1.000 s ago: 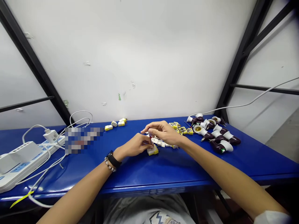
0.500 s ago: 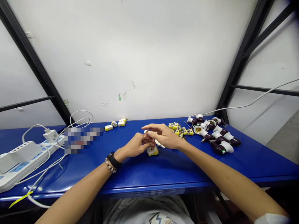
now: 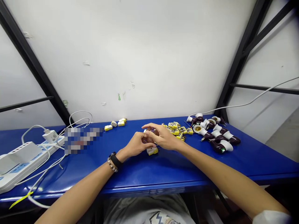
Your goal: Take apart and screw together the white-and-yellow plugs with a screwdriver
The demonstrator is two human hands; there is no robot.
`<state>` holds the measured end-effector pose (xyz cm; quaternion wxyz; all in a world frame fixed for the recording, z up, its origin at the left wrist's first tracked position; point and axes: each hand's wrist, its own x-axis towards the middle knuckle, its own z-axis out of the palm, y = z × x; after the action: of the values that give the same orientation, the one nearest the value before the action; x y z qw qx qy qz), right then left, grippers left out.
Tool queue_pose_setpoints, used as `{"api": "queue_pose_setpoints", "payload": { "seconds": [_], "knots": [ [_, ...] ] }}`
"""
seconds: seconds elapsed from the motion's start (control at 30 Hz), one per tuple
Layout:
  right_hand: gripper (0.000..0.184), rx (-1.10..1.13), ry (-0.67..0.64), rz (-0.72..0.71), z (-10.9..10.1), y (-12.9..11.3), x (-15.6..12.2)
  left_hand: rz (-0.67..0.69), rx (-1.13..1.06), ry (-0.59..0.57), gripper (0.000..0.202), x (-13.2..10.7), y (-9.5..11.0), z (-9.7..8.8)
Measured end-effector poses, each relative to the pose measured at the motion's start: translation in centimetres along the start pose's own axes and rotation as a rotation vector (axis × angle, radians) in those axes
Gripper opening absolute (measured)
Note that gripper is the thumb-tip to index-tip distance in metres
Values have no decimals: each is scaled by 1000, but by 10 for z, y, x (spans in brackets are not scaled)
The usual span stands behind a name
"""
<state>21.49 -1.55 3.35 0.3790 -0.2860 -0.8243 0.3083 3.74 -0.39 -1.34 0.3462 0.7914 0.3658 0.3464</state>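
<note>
- Blue workbench (image 3: 149,174) against a white wall (image 3: 140,62), looking down over our arms.
- Our left hand (image 3: 140,144) and right hand (image 3: 164,137) meet, fingers curled close around a small purple-handled tool (image 3: 152,131); the fingers hide most of it, so we cannot tell which hand grips it.
- Just below our hands, a yellow-and-white plug (image 3: 152,151) lies on the bench.
- Right of that plug: a heap of yellow plug parts (image 3: 178,131) nearby, then dark lamp holders (image 3: 213,132).
- Left of it: small plugs (image 3: 114,124) near the wall, then a white power strip (image 3: 18,163) at the far end.
</note>
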Motion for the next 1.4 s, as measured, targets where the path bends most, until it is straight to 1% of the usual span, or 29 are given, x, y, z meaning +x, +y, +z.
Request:
{"api": "queue_pose_setpoints", "payload": {
  "seconds": [0.03,0.07,0.17,0.2,0.27,0.33,0.4,0.47,0.5,0.57,0.67,0.77,0.83,0.9,1.07,1.13,1.23,1.33,1.4],
  "knots": [
    [30,-10,11,0,0,0,0,4,6,13,26,0,-1,0],
    [29,-12,13,1,0,1,0,21,1,2,25,1,-1,-1],
    [31,3,-34,19,-1,3,0,85,-11,-95,26,0,0,-6],
    [32,8,-52,27,-1,4,0,92,-8,-105,27,0,1,-7],
    [36,30,-58,35,-2,4,1,72,18,-61,27,0,2,-7],
    [39,51,-13,32,-2,4,2,43,48,18,28,0,1,-3],
    [30,65,33,27,-1,4,2,29,62,58,30,1,0,1],
    [20,76,44,24,0,5,3,34,71,66,31,1,-1,1],
    [19,89,43,21,1,5,3,44,76,63,32,1,0,0],
    [21,121,52,14,1,7,4,72,97,32,32,0,3,-6],
    [23,142,133,21,-2,7,5,107,151,-97,27,-3,9,-17],
    [23,153,200,26,-6,5,6,104,227,-197,32,-5,12,-22],
    [23,148,203,29,-8,4,6,92,287,-213,35,-5,11,-20],
    [22,134,194,37,-9,2,6,79,326,-216,32,-5,10,-18],
    [26,136,225,36,-10,2,6,98,255,-170,25,-6,14,-18],
    [28,149,265,29,-13,3,6,104,242,-159,23,-6,15,-22],
    [30,176,312,10,-16,4,8,68,280,-129,24,-5,13,-35],
    [29,169,306,5,-18,5,8,5,300,-99,29,-3,5,-49],
    [29,153,292,13,-18,5,7,-34,293,-108,33,-2,-1,-57]
  ]
}}
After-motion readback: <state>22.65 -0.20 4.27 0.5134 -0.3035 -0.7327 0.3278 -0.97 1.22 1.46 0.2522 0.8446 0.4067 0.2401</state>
